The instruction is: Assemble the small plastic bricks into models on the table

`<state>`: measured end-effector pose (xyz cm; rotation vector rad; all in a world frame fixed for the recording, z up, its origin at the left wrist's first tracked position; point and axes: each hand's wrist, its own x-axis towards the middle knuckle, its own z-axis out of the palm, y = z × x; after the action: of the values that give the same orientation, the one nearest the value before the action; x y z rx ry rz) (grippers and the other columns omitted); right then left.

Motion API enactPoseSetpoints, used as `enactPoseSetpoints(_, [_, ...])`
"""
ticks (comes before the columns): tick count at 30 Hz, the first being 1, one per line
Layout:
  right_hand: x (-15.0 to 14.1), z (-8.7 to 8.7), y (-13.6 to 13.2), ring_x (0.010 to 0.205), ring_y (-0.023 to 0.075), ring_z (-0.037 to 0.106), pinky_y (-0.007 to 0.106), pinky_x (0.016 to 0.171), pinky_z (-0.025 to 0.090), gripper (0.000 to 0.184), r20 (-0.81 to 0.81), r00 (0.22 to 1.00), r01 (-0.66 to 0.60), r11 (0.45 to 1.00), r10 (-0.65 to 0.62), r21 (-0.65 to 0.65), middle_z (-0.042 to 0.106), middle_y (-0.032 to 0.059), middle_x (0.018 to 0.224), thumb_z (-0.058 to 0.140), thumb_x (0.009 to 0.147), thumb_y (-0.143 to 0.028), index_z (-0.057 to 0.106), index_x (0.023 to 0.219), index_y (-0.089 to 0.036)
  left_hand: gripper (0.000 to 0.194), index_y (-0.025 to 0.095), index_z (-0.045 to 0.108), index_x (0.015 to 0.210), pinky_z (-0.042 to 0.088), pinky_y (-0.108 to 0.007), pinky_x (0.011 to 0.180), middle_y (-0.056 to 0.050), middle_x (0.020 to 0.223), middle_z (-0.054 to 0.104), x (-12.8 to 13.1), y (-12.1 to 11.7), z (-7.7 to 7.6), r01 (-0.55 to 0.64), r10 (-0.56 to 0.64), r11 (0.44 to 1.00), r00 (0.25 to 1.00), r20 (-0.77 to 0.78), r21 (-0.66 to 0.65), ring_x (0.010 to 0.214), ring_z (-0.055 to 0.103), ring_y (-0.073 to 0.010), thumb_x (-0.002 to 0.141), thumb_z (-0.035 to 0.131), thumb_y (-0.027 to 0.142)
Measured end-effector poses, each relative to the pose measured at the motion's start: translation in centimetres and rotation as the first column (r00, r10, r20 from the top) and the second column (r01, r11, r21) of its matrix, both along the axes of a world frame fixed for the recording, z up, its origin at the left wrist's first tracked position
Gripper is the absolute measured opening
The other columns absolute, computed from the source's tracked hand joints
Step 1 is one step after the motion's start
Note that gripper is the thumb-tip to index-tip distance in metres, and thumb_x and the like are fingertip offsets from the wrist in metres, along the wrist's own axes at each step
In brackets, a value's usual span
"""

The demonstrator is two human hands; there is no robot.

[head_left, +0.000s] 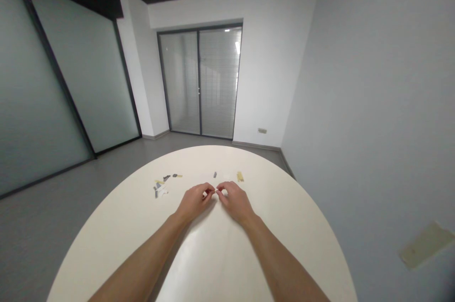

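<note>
My left hand (197,200) and my right hand (234,200) meet fingertip to fingertip over the middle of a round white table (199,264). Both are closed in a pinch. Whatever lies between the fingertips is too small to make out. Just beyond them a small grey piece (215,175) rests on the table. Some yellow strips (240,177) lie a little past my right hand. To the left of my left hand is a loose group of small grey, white and yellow pieces (161,190), with dark pieces (167,178) behind it.
A dark piece with a yellow strip (177,176) lies at the table's far left. Past the table are a framed glass door (199,84) with blinds and frosted panels (78,65) at left. A plain wall (377,103) runs along the right side.
</note>
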<state>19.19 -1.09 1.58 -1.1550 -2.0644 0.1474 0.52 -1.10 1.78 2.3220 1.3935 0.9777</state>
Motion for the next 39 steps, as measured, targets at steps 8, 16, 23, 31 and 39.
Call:
enactPoseSetpoints(8, [0.08, 0.14, -0.07, 0.100, 0.0178, 0.059, 0.031, 0.089, 0.045, 0.010, -0.002, 1.000, -0.030, 1.000, 0.030, 0.003, 0.068, 0.0027, 0.099, 0.057, 0.092, -0.023, 0.064, 0.098, -0.023, 0.019, 0.025, 0.067, 0.093, 0.048, -0.023, 0.069, 0.000, 0.089, 0.074, 0.06, -0.18, 0.26, 0.017, -0.017, 1.000, 1.000, 0.005, -0.022, 0.076, 0.066, -0.0148, 0.089, 0.049, 0.027])
enactPoseSetpoints(16, [0.12, 0.08, -0.12, 0.101, 0.0178, 0.059, 0.031, 0.090, 0.045, 0.015, -0.016, 0.998, -0.055, 0.998, 0.055, -0.018, 0.068, 0.0026, 0.101, 0.055, 0.093, -0.022, 0.066, 0.102, -0.025, 0.020, 0.025, 0.068, 0.094, 0.050, -0.025, 0.070, -0.001, 0.089, 0.075, 0.14, -0.17, 0.26, 0.022, -0.022, 0.999, 1.000, 0.007, -0.045, 0.076, 0.067, -0.0160, 0.089, 0.049, 0.029])
enactPoseSetpoints(23, [0.18, 0.04, -0.05, 0.101, 0.0181, 0.060, 0.031, 0.090, 0.044, 0.016, -0.030, 0.997, -0.068, 0.998, 0.067, -0.018, 0.069, 0.0026, 0.102, 0.055, 0.092, -0.020, 0.068, 0.101, -0.025, 0.018, 0.024, 0.069, 0.093, 0.049, -0.024, 0.069, -0.001, 0.088, 0.075, 0.07, -0.11, 0.11, 0.016, -0.016, 0.999, 1.000, 0.000, -0.036, 0.075, 0.068, -0.0156, 0.088, 0.052, 0.027])
enactPoseSetpoints(31, [0.24, 0.02, -0.03, 0.101, 0.0168, 0.060, 0.030, 0.091, 0.044, 0.015, -0.040, 0.996, -0.084, 0.996, 0.083, -0.021, 0.069, 0.0021, 0.102, 0.056, 0.092, -0.020, 0.068, 0.099, -0.024, 0.019, 0.024, 0.068, 0.093, 0.049, -0.024, 0.069, -0.001, 0.088, 0.075, -0.01, 0.05, -0.08, 0.016, -0.017, 0.999, 0.999, -0.032, -0.028, 0.075, 0.067, -0.0153, 0.089, 0.050, 0.028])
enactPoseSetpoints(39, [0.13, -0.08, -0.02, 0.098, 0.0164, 0.062, 0.030, 0.086, 0.048, 0.017, -0.070, 0.997, -0.040, 0.997, 0.035, -0.070, 0.068, 0.0020, 0.102, 0.055, 0.093, -0.027, 0.063, 0.107, -0.026, 0.018, 0.025, 0.067, 0.093, 0.050, -0.025, 0.072, 0.000, 0.092, 0.073, 0.05, -0.05, 0.08, 0.000, 0.000, 1.000, 1.000, 0.000, 0.014, 0.082, 0.066, -0.0157, 0.089, 0.050, 0.027])
